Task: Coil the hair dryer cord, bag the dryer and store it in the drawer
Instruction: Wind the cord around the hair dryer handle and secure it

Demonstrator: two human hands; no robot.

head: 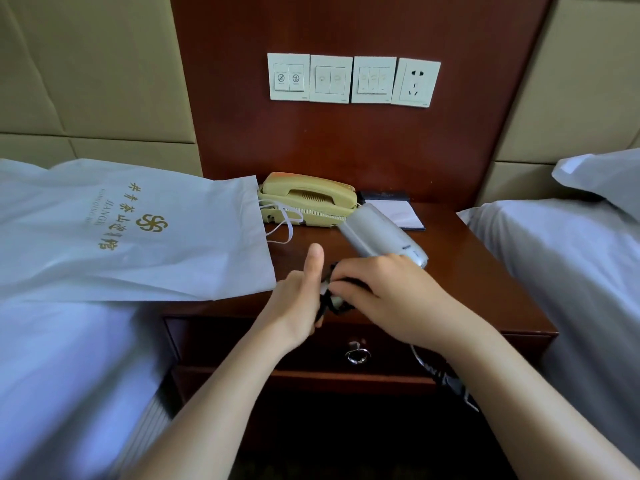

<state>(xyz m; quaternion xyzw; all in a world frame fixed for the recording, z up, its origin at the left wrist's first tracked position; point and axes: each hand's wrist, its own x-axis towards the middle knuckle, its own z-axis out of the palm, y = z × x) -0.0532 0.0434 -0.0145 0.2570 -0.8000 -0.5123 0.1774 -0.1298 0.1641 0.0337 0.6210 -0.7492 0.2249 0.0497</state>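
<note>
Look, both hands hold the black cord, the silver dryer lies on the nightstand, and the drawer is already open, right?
Not quite: the drawer is shut, its ring handle hanging in front, as the head view shows. The rest is right: the left hand and right hand hold the black cord, and the silver dryer lies on the nightstand.

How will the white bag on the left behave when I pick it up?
Probably floppy: the white bag lies flat and creased, draping from the bed onto the nightstand. Likely light, since it looks empty. Its mouth, by the telephone, seems pressed shut, so it may need two hands to open.
</note>
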